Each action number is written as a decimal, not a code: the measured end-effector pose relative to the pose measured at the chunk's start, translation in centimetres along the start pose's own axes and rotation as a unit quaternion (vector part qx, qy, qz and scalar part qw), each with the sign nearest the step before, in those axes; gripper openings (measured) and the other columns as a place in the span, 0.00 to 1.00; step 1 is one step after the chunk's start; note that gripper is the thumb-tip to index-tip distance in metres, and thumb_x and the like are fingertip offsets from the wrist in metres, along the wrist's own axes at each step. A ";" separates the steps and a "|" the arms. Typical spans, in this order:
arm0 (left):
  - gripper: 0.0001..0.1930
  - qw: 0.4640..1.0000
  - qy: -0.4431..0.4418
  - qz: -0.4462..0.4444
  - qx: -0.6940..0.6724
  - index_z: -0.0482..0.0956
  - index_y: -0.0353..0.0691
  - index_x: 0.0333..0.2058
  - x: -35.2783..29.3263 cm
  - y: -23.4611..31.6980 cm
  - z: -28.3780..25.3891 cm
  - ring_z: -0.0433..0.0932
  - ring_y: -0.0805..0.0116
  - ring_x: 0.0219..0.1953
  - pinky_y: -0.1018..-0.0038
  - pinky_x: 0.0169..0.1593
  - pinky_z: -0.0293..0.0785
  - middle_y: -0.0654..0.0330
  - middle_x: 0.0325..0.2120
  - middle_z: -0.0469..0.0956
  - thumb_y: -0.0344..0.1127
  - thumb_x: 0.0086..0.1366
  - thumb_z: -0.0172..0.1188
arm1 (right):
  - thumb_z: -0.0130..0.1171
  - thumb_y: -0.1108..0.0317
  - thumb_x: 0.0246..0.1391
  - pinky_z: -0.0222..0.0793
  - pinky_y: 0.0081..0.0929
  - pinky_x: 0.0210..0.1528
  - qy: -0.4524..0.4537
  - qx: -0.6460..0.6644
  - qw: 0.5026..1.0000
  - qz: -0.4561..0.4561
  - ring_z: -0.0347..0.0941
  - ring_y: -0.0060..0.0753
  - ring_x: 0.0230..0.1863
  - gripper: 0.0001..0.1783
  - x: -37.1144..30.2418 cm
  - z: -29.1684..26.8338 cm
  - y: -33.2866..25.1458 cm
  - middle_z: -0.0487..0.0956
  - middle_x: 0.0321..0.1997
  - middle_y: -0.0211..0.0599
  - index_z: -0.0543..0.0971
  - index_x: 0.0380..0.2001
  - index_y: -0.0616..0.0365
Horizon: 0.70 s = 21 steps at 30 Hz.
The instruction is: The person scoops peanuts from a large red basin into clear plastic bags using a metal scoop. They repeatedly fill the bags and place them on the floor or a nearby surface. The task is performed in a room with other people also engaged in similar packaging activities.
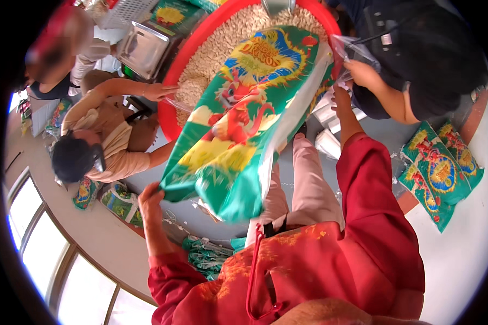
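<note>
A large green printed sack [230, 122], with a cartoon dragon, slants across the middle. Its far end lies over a red tub [173, 73] filled with pale, bean-like pieces [211, 49]. My left hand [151, 199] is closed on the sack's near left corner, while the near right end hangs loose and blurred. Along the sack's right side a pale inner layer shows. My right hand [342, 103] is raised beside the sack's far right edge, close to the tub's rim; its fingers are smeared, and whether they grip the edge I cannot tell.
At left, a person in a cap [76, 154] reaches to the tub's rim. At right, another person's hand [366, 75] is near clear plastic. Filled green sacks [439, 170] lean at right. A metal tray [143, 50] stands at upper left; green packaging [206, 257] lies low left.
</note>
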<state>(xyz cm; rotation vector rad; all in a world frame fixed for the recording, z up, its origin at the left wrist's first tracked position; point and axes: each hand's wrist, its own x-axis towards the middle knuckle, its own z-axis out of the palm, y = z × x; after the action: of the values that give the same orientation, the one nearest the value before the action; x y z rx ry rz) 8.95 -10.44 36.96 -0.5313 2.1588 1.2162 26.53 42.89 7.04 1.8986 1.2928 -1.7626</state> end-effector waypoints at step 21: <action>0.15 0.973 0.154 -0.132 -0.107 0.74 0.30 0.30 -5.8 -8.4 -6.9 0.66 0.79 0.18 0.88 0.23 0.61 0.61 0.20 0.73 0.17 0.40 0.45 | 0.49 0.63 0.45 0.67 0.29 0.28 -0.130 0.115 0.969 -0.174 0.72 0.37 0.30 0.20 5.0 23.1 -0.1 0.72 0.33 0.41 0.65 0.43 0.57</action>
<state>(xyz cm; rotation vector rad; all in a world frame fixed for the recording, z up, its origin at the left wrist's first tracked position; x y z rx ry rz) 16.16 -20.28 38.35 -1.1279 2.1244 1.2884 10.17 29.07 -2.93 1.5398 1.4386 -2.3385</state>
